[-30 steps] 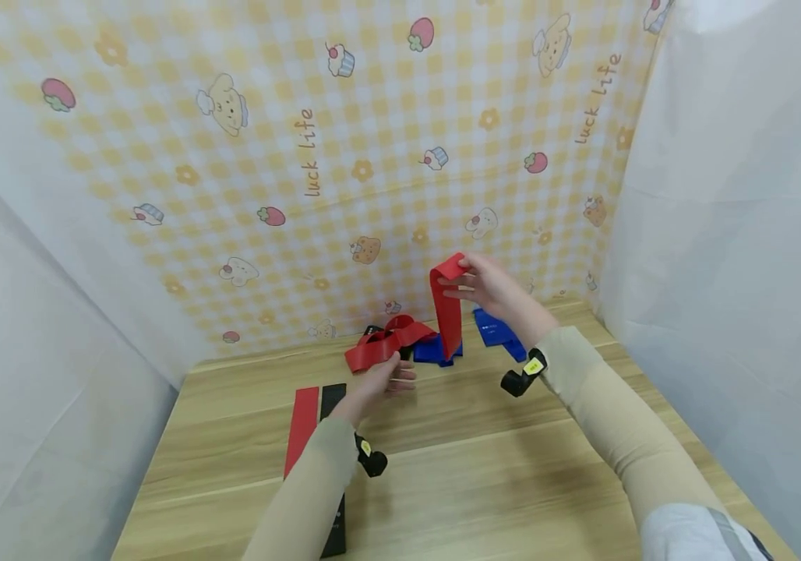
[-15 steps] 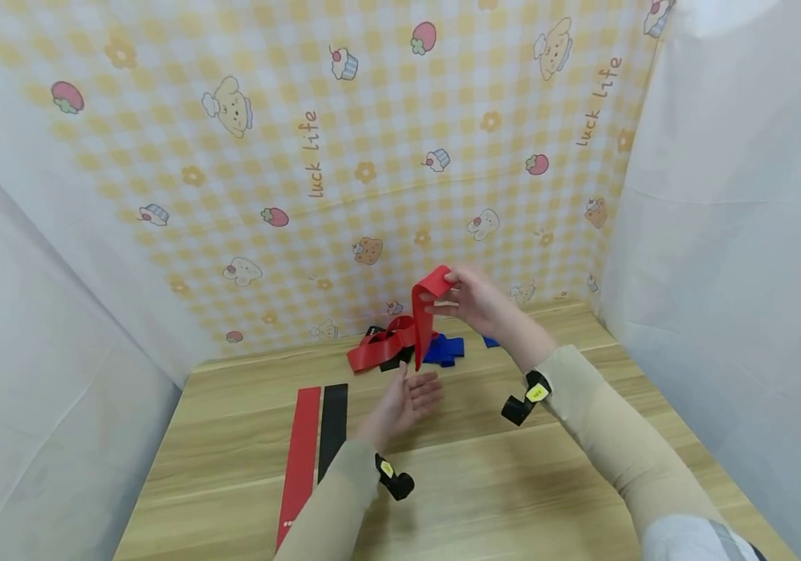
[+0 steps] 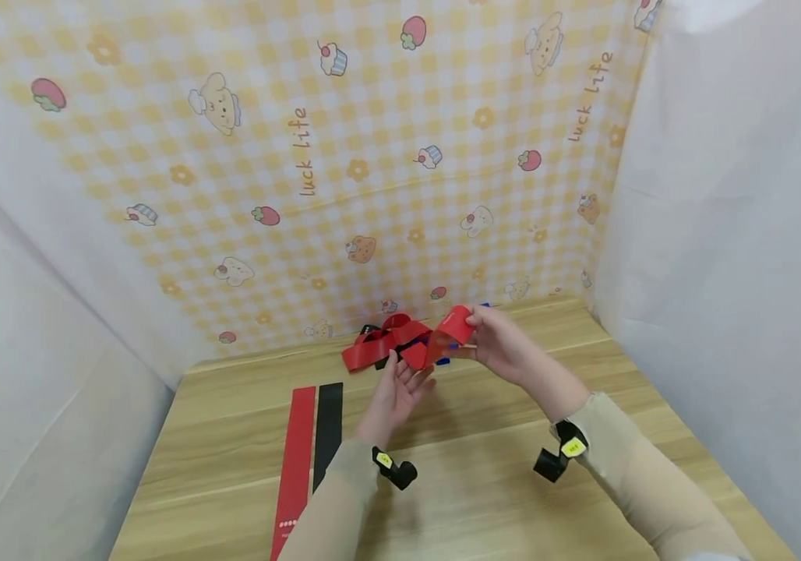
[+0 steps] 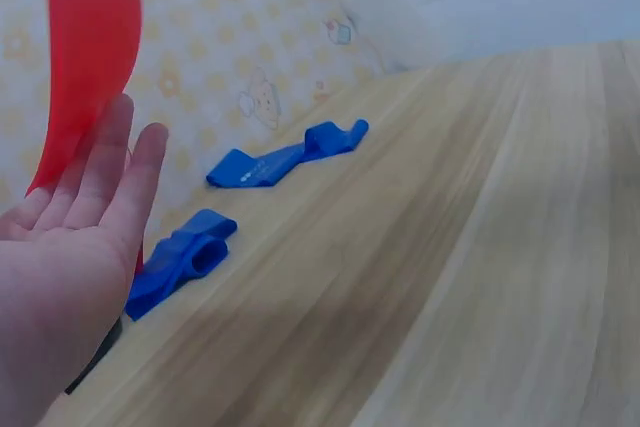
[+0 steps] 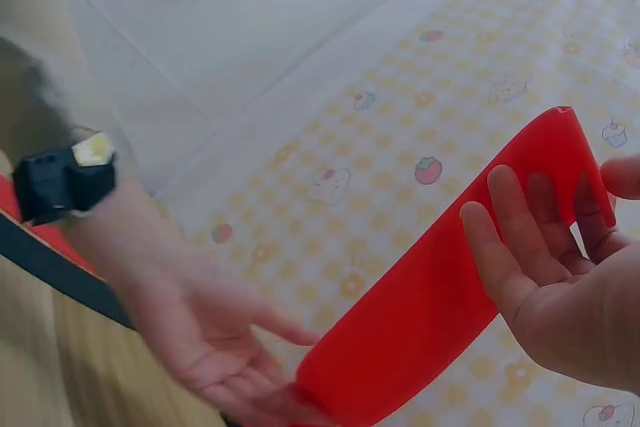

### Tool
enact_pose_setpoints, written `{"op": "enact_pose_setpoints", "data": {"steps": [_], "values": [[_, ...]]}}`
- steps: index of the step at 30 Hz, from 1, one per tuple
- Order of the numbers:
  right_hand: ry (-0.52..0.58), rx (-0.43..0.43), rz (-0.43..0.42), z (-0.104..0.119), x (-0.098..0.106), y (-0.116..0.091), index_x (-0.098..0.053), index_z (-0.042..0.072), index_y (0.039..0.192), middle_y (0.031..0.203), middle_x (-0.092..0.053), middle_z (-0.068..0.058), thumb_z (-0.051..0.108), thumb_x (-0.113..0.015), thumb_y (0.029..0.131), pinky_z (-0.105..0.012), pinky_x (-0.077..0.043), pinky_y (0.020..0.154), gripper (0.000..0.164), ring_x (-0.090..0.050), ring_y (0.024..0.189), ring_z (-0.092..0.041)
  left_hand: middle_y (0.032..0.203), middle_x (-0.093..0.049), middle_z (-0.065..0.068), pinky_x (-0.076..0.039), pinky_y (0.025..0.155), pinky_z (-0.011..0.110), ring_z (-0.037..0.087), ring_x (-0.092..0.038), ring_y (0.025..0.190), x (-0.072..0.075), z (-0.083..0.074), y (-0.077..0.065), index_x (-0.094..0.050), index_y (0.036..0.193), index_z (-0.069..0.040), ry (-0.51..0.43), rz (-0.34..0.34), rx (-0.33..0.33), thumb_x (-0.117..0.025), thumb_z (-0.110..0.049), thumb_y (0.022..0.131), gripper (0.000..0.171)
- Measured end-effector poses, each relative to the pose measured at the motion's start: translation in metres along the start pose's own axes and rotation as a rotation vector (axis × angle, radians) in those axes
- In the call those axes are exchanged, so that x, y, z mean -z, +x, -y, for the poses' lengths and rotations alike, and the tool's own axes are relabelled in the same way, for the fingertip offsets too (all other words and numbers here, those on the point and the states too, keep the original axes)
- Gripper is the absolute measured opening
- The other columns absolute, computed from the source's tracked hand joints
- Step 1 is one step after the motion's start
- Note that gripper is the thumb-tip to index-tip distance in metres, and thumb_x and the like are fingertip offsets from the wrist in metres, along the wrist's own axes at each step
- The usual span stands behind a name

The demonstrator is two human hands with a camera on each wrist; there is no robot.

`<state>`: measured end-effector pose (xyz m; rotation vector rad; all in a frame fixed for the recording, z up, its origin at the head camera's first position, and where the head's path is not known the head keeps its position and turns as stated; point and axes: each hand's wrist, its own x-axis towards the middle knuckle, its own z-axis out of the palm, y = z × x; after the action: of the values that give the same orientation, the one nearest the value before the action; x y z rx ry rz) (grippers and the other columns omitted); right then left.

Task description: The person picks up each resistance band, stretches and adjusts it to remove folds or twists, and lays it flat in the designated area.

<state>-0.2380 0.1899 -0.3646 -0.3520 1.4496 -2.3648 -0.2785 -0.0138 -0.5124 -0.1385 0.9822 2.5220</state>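
A red elastic exercise band point(image 3: 455, 326) hangs in a loop above the table. My right hand point(image 3: 506, 351) pinches its upper end between thumb and fingers; in the right wrist view, the band point(image 5: 420, 317) slopes down from the right hand point(image 5: 570, 292). At the lower end, my left hand point(image 3: 393, 401) lies palm up, fingers fairly straight and touching the band. The left wrist view shows the band rising behind the fingertips of the left hand point(image 4: 75, 267). Just behind the hands lies another red band point(image 3: 368, 351), crumpled over black ones.
Flat on the table's left side lie a red band point(image 3: 295, 460) and a black band point(image 3: 328, 428), side by side. Two blue bands, a nearer one point(image 4: 180, 262) and a farther one point(image 4: 285, 159), lie toward the back. A checked cloth point(image 3: 344, 195) hangs behind.
My right hand has come down toward the table with the red band. My left hand has turned palm up and moved under the band's lower end, now touching it.
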Motion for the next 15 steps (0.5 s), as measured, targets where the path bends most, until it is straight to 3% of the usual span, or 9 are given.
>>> {"op": "enact_pose_setpoints", "data": {"steps": [4, 7, 15], "values": [[0.046, -0.030, -0.001, -0.012, 0.004, -0.015, -0.051, 0.003, 0.112, 0.103, -0.064, -0.008, 0.005, -0.034, 0.096, -0.047, -0.049, 0.092, 0.023, -0.065, 0.098, -0.024, 0.104, -0.071, 0.004, -0.051, 0.089, 0.033, 0.014, -0.069, 0.093, -0.006, -0.009, 0.004, -0.043, 0.141, -0.005, -0.015, -0.069, -0.037, -0.040, -0.038, 0.104, 0.049], [0.058, -0.043, 0.006, -0.020, 0.008, -0.025, -0.053, 0.003, 0.111, 0.104, -0.064, -0.009, 0.006, -0.034, 0.098, -0.045, -0.051, 0.089, 0.023, -0.067, 0.097, -0.025, 0.100, -0.072, 0.003, -0.052, 0.088, 0.030, 0.012, -0.069, 0.090, -0.007, -0.018, 0.005, -0.044, 0.140, -0.004, -0.003, -0.134, -0.061, -0.047, -0.033, 0.103, 0.047], [0.043, -0.057, 0.033, -0.051, 0.018, -0.048, -0.064, 0.008, 0.106, 0.109, -0.066, -0.008, 0.006, -0.034, 0.099, -0.047, -0.050, 0.090, 0.030, -0.067, 0.098, -0.027, 0.116, -0.066, 0.009, -0.052, 0.087, 0.030, 0.015, -0.068, 0.094, -0.003, -0.044, 0.008, -0.041, 0.144, -0.001, 0.074, -0.188, -0.121, -0.051, -0.019, 0.102, 0.047]]}}
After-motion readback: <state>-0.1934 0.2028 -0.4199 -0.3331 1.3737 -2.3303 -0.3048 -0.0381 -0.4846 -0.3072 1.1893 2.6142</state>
